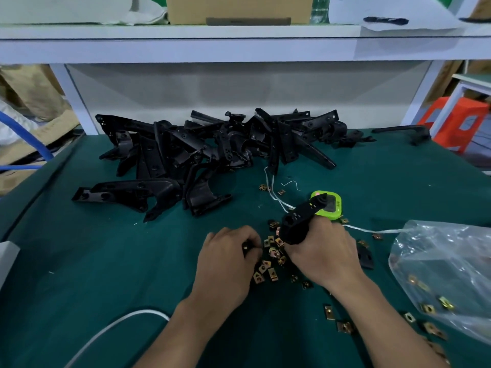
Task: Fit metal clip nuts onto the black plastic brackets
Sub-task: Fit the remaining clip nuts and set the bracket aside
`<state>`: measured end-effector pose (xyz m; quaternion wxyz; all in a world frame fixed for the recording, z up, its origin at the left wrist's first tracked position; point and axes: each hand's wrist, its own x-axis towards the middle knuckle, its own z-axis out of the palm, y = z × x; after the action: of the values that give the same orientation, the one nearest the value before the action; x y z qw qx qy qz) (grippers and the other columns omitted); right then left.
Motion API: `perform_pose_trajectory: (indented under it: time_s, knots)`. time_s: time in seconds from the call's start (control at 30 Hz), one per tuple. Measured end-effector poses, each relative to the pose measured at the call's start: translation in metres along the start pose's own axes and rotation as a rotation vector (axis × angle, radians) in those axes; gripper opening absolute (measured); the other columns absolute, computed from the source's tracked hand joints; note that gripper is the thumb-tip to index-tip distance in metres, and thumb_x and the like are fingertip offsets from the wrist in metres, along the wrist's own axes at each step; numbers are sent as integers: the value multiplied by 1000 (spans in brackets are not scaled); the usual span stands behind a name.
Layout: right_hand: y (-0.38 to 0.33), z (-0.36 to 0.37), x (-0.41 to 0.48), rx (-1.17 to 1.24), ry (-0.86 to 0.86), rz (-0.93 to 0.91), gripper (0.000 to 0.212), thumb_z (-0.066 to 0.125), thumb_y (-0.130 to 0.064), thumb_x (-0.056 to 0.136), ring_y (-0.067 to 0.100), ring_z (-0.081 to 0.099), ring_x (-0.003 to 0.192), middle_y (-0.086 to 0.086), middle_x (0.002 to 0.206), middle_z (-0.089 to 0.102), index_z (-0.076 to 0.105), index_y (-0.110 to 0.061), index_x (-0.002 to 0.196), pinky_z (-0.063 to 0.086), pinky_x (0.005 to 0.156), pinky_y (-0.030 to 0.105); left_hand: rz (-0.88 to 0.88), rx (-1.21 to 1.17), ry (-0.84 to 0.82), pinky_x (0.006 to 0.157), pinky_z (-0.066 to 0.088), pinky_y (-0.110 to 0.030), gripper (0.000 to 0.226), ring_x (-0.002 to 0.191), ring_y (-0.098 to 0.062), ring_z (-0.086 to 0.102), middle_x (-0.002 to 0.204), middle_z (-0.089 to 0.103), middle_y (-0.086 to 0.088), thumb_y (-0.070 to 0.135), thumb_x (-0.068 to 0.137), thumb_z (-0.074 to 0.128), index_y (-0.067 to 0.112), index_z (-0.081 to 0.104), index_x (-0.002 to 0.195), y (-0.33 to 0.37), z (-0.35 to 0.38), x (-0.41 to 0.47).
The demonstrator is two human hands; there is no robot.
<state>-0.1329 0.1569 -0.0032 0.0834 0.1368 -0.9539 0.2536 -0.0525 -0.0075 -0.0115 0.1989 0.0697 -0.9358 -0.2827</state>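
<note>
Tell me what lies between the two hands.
Loose clip nuts on the mat fill the gap between the left hand and the right hand, which grips a bracket; head view.

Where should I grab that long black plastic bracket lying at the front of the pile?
Grip the long black plastic bracket by its straight left end, probably from the front-left. That end lies flat on the green mat, sticking out free; the right end crowds the pile.
</note>
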Motion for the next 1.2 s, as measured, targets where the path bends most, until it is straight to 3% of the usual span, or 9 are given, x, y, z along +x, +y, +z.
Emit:
perform_pose_trajectory:
  time_s: [0.13,0.27,0.5,0.67,0.8,0.93,1.03,1.13,1.2]
  knots:
    - [2,-2,3,-68,-70,-165,19,61,-19,68,26,48,55,-3,55,51,44,-19,59,30,51,26,-212,-342,61,62,45,-11,16,75,7,64,72,70,24,25,86,76,37,67,82,0,-8,5]
    - [-7,-7,1,-98,-113,-447,48,63,-4,60,8,40,66,-19,63,38,30,-38,58,25,80,26,-367,-809,-49,56,49,-18,11,59,-9,67,70,76,0,17,84,80,27,80,78,2,-21,9]
    - [-8,-4,1,-154,-116,-516,50,64,-5,58,9,38,75,-20,66,35,25,-37,61,17,82,23,-502,-1238,-249,59,52,-16,26,73,-7,72,86,78,-6,35,68,80,19,83,89,4,-27,8]
    - [-8,-5,1,-119,-137,-500,48,63,-5,59,8,36,73,-21,65,36,27,-37,60,23,87,26,-491,-1263,-223,67,55,-18,31,83,-11,74,93,79,-10,16,64,81,18,83,96,1,-28,9]
    - [-11,-6,-1,-122,-118,-530,51,64,-7,59,10,40,74,-22,64,33,25,-39,59,21,85,24,-515,-1174,-201,60,54,-18,19,75,-11,75,91,79,-10,35,76,75,22,83,88,4,-26,8]
    - [-14,-7,-3,-147,-90,-564,50,67,-9,58,16,52,73,-19,65,37,26,-37,62,27,87,29,-509,-1127,-221,51,50,-19,32,60,-14,68,76,75,-11,47,75,73,16,80,73,8,-24,7]
    - [-17,-9,-4,-145,-80,-572,36,71,-17,60,18,57,72,-13,66,53,41,-35,68,29,88,30,-483,-1092,-237,53,47,-18,40,60,-15,65,78,74,-11,51,74,72,12,79,78,9,-23,6]
    - [-21,-9,-5,-135,-65,-595,7,50,-30,70,16,55,71,-13,65,55,45,-34,68,31,87,33,-470,-1080,-235,55,48,-19,49,61,-15,63,75,72,-11,53,73,73,5,79,81,9,-21,6]
    - [-21,-8,-4,-179,-96,-597,8,48,-31,76,15,54,73,-14,66,55,46,-34,68,30,88,32,-466,-1069,-224,55,48,-19,46,58,-13,60,70,69,-10,52,72,73,7,79,77,10,-21,6]
